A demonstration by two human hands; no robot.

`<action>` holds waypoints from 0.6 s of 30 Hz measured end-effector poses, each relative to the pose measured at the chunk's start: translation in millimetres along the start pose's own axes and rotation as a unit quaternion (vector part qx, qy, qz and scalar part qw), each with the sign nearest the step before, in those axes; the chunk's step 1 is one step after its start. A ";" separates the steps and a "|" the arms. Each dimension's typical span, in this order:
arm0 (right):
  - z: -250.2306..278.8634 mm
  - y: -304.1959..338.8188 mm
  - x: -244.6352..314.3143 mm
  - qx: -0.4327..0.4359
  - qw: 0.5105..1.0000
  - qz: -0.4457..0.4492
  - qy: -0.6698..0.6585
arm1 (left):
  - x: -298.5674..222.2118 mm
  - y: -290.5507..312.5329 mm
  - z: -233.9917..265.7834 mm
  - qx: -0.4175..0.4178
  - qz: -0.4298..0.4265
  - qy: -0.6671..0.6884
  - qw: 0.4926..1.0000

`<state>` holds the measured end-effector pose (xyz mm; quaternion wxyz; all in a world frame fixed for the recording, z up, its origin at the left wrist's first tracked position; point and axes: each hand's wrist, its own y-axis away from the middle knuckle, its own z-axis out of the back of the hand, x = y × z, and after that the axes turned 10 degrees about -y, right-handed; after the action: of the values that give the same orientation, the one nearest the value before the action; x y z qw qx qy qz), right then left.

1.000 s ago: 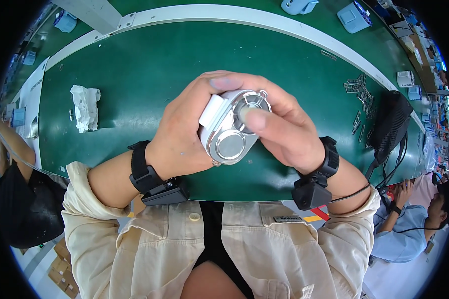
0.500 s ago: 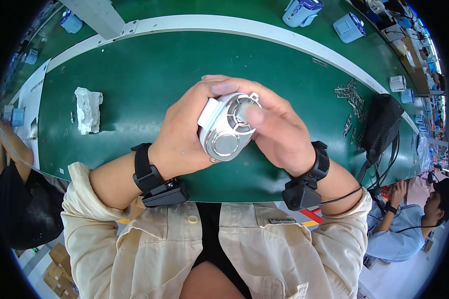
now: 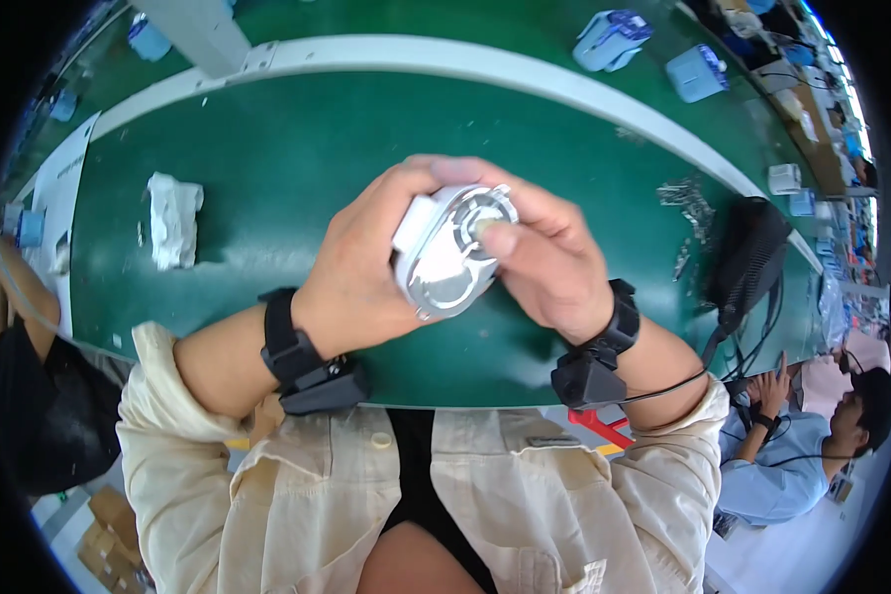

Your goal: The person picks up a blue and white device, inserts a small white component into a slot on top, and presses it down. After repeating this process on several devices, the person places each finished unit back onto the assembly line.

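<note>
Over the middle of the table, a white-and-silver oval device (image 3: 447,282) is held between both hands; its exact kind I cannot make out. A ringed round part sits at its upper right, a smooth shiny disc area at its lower left, and small lugs stick out at both ends. My left hand (image 3: 358,262) wraps round its left side and far edge. My right hand (image 3: 554,262) grips the right side, its thumb pressing on the ringed part. The fingers hide much of the underside and far side.
A crumpled white packet (image 3: 175,223) lies on the green table (image 3: 267,129) at left. Metal clips (image 3: 691,208) and a black mesh pouch (image 3: 750,252) with cables are at right. Blue containers (image 3: 614,40) stand beyond the white rail (image 3: 406,52). A person (image 3: 802,445) sits at right, another at left.
The device stays in both hands, tilted slightly. My right thumb has shifted a little on the ringed part. The view has moved slightly.
</note>
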<state>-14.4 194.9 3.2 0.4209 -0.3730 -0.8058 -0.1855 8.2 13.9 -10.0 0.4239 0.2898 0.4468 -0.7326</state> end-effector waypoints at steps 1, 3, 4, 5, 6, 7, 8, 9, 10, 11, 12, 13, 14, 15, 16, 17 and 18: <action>2.3 -2.7 1.8 0.001 1.000 -0.005 -0.011 | 2.5 0.5 2.1 -0.002 -0.020 -0.023 1.000; 0.4 -10.6 -3.9 0.017 1.000 0.008 -0.005 | 5.3 3.5 3.8 -0.010 -0.063 -0.063 0.996; -2.4 -14.8 -3.2 0.034 0.999 0.011 -0.015 | 5.5 3.0 1.6 -0.016 -0.081 -0.054 0.995; -2.4 -20.5 1.9 0.028 0.999 0.018 0.000 | 8.6 4.3 -2.4 -0.046 -0.035 -0.043 0.997; -3.9 -31.6 8.6 -0.005 1.000 -0.012 0.007 | 9.9 7.0 -1.8 -0.074 0.013 -0.036 0.997; -3.1 -45.3 15.2 -0.038 0.998 -0.041 0.012 | 10.5 7.5 -1.3 -0.102 0.063 -0.029 0.992; 3.6 -66.1 18.9 -0.057 0.997 -0.007 0.061 | 9.6 7.9 2.2 -0.104 0.053 -0.029 0.993; 15.3 -89.8 23.5 -0.078 0.991 0.028 0.108 | 7.9 7.1 5.7 -0.094 0.055 -0.062 0.992; 26.8 -112.9 29.6 -0.119 0.981 0.087 0.126 | 6.4 4.4 7.9 -0.084 0.054 -0.096 0.990; 38.8 -135.1 36.2 -0.159 0.966 0.147 0.142 | 4.7 2.1 9.3 -0.076 0.053 -0.131 0.987; 61.1 -157.6 40.9 -0.231 0.919 0.196 0.254 | 4.8 -1.1 7.2 -0.075 0.041 -0.129 0.988; 68.8 -170.9 48.8 -0.296 0.853 0.240 0.357 | 5.6 -1.8 5.4 -0.071 0.046 -0.118 0.989; 79.0 -176.4 55.4 -0.296 0.849 0.250 0.359 | 6.5 -2.7 3.2 -0.067 0.051 -0.107 0.991; 78.2 -180.2 60.6 -0.334 0.801 0.228 0.443 | 6.4 -0.4 4.1 -0.065 0.062 -0.098 0.991; 78.0 -183.1 66.1 -0.369 0.742 0.203 0.521 | 5.7 1.3 5.5 -0.069 0.056 -0.100 0.991; 78.6 -185.6 72.3 -0.402 0.674 0.176 0.594 | 5.3 2.9 6.9 -0.067 0.060 -0.102 0.991; 90.0 -185.5 77.1 -0.404 0.670 0.177 0.597 | 6.8 2.8 5.1 -0.062 0.066 -0.099 0.991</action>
<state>-231.9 163.2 17.0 0.6451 -0.4519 -0.1476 -0.5982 7.2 6.1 -14.3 0.5304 0.2181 0.4275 -0.6989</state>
